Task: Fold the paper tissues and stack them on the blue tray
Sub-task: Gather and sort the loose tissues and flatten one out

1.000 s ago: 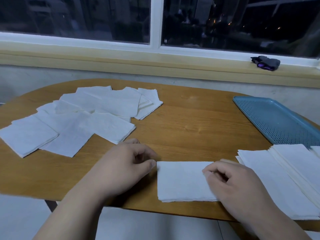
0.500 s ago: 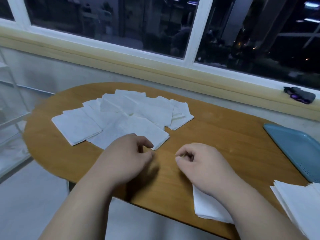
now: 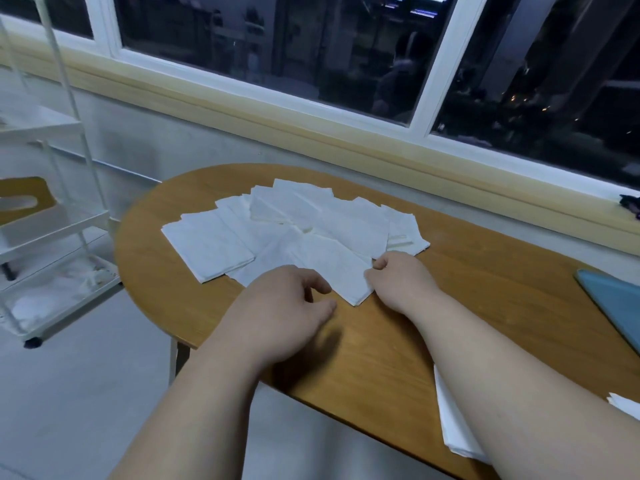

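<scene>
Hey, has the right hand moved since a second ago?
Yes. The right hand has left the folded tissue at the table's near edge and gone forward to the spread of unfolded tissues, where it pinches the nearest tissue's edge.

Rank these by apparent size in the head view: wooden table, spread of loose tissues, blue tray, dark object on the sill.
1. wooden table
2. spread of loose tissues
3. blue tray, cropped, so unsure
4. dark object, also cropped

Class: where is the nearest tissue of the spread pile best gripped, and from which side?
Pinch the nearest tissue at its right edge, coming from the right: that edge and the near corner lie free on bare table, where the right hand pinches.
</scene>
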The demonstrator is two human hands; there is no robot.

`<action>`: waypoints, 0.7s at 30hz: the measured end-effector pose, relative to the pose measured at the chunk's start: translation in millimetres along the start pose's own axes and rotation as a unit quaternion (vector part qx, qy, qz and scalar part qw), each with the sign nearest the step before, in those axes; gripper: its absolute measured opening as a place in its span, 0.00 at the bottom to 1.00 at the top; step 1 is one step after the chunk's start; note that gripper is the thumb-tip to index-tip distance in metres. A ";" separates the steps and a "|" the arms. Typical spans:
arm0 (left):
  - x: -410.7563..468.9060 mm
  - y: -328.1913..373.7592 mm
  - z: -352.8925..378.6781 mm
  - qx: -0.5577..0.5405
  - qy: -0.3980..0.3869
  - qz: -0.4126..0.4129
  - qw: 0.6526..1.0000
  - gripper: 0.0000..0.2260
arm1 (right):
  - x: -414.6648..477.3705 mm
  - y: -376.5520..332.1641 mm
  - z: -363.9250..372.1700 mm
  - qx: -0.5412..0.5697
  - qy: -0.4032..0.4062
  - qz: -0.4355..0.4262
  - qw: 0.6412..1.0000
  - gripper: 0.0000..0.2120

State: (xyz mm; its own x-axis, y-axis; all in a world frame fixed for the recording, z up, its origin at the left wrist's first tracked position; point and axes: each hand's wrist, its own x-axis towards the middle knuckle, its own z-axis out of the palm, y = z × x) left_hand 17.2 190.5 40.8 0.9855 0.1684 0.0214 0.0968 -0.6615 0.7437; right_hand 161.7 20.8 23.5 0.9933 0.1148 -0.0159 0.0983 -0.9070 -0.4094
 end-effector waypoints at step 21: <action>5.7 12.3 17.3 -0.146 0.042 0.095 0.984 0.34 | -91.1 18.2 -59.5 0.224 0.143 -0.069 0.962 0.08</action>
State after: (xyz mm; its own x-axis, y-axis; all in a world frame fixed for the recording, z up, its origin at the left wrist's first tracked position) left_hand 26.4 170.7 38.6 0.9660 0.1298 0.2238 -0.1438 -0.4499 0.8814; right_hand 76.6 -30.3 71.7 0.9550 0.0474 0.2929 0.2583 -0.6186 -0.7420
